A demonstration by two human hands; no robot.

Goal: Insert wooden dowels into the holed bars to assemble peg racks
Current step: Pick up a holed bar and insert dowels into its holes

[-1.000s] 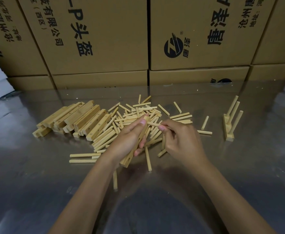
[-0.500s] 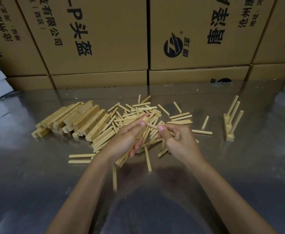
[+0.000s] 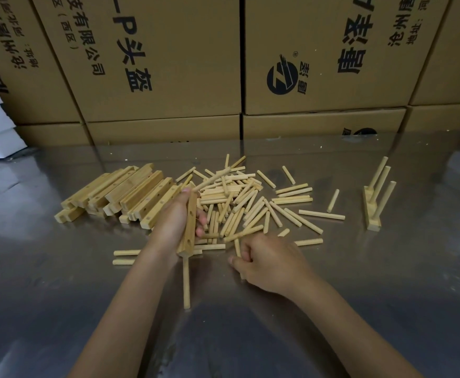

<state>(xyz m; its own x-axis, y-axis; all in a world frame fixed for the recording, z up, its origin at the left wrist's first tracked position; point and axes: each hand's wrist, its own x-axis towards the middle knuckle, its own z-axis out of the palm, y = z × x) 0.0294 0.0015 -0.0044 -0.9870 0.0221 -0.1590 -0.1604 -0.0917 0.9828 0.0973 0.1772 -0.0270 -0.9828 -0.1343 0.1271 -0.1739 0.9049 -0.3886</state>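
Head | left hand (image 3: 174,222) grips holed bar (image 3: 190,227) | right hand (image 3: 267,261) pinches dowel (image 3: 237,248)

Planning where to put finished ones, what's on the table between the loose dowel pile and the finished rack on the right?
Head view: mostly bare table separates the dowel pile from the finished rack; one stray dowel lies there.

Stacked square wooden holed bars (image 3: 119,195) are sitting left of the loose round wooden dowel pile (image 3: 239,203), with the finished three-peg wooden rack (image 3: 373,211) standing far right.

bare forearms, left hand (image 3: 173,222), right hand (image 3: 267,261) (no sleeves)
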